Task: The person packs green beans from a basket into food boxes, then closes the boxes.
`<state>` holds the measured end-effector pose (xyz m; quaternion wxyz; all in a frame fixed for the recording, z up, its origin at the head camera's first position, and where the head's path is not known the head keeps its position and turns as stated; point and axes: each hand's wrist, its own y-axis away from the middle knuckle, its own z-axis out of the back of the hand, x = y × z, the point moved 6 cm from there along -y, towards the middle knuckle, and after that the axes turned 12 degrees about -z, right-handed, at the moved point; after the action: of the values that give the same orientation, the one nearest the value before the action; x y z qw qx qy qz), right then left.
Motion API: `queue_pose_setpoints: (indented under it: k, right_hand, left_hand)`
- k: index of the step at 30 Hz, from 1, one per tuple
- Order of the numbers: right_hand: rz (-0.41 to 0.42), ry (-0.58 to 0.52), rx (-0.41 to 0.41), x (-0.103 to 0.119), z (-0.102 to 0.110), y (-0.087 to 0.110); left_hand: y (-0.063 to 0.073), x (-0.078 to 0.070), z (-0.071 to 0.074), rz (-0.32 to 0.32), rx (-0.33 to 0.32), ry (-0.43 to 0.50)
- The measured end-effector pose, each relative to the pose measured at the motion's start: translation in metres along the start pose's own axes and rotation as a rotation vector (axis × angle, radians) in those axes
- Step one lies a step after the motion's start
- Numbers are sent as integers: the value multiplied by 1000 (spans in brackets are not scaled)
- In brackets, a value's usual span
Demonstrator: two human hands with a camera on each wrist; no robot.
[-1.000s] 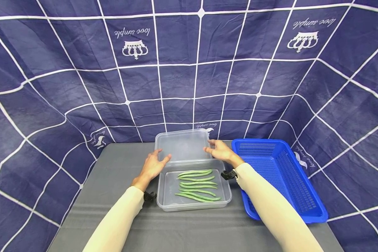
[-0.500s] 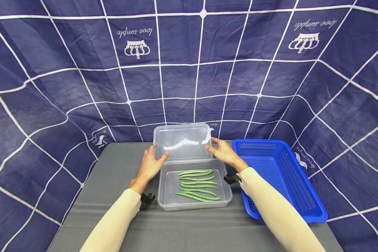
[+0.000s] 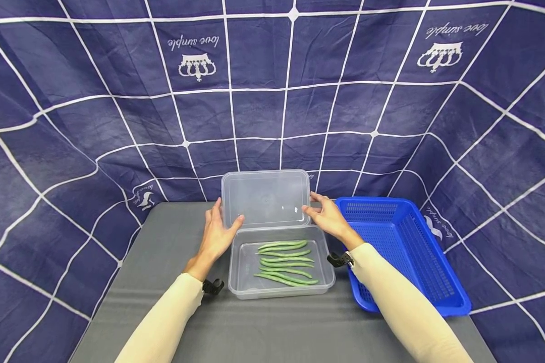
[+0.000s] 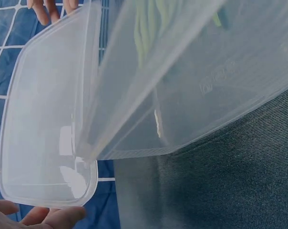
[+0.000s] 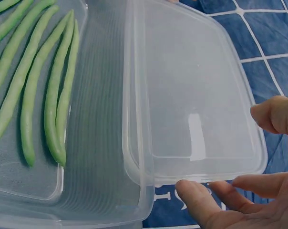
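A clear plastic lid (image 3: 265,194) stands tilted up behind a clear plastic food container (image 3: 247,259), its lower edge close to the container's back rim. My left hand (image 3: 215,236) holds the lid by its left end, thumb on the near face. At the opposite end, my right hand (image 3: 330,218) grips the lid with the thumb in front and fingers at the edge. In the right wrist view, fingertips (image 5: 194,193) meet the lid's border. Several green beans (image 3: 286,264) lie side by side on the container's floor.
A blue perforated plastic basket (image 3: 401,252) stands to the right, partly behind my right forearm. A grey cloth (image 3: 250,327) covers the table. Blue checked fabric (image 3: 259,116) hangs behind and along both sides.
The lid has risen and tipped more upright, away from the container. Both hands have moved with it, now holding its two ends. The container and beans have stayed in place.
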<state>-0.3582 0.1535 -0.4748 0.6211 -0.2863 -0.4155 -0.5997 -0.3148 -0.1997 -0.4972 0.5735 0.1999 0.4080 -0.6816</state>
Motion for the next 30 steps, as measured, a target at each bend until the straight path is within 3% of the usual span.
queue_pose_setpoints:
  k: [8, 22, 25, 30]
  right_hand:
    - [29, -24, -67, 2, 6, 3]
    - [42, -83, -130, 6, 17, 20]
    - [56, -134, -132, 6, 21, 26]
    - [77, -313, -85, 6, 25, 34]
  left_hand:
    - [1, -14, 7, -55, -34, 15]
    - [8, -29, 19, -89, -74, 193]
    - [10, -34, 19, -112, -69, 201]
    - [13, -39, 20, -141, -73, 203]
